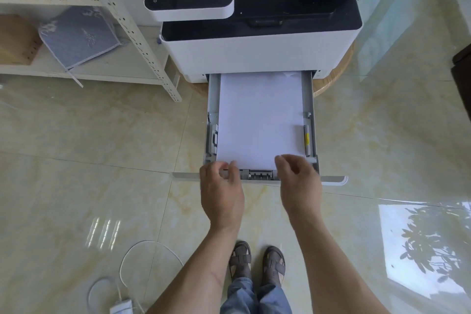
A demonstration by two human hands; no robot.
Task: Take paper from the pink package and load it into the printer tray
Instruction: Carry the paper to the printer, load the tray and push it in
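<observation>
A white and black printer (260, 41) stands on a round wooden base, with its grey paper tray (312, 99) pulled out toward me. A stack of white paper (260, 117) lies flat in the tray. My left hand (221, 192) hovers at the tray's near left corner, fingers curled loosely by the paper's front edge. At the near right corner is my right hand (298, 186), fingers apart over the paper's edge. Neither hand holds anything. The pink package is not in view.
A white metal shelf (132, 33) stands to the left with a blue-grey cushion (81, 35) and a cardboard box (15, 38). A white cable and adapter (122, 306) lie on the glossy tiled floor. My sandalled feet (257, 265) are below the tray.
</observation>
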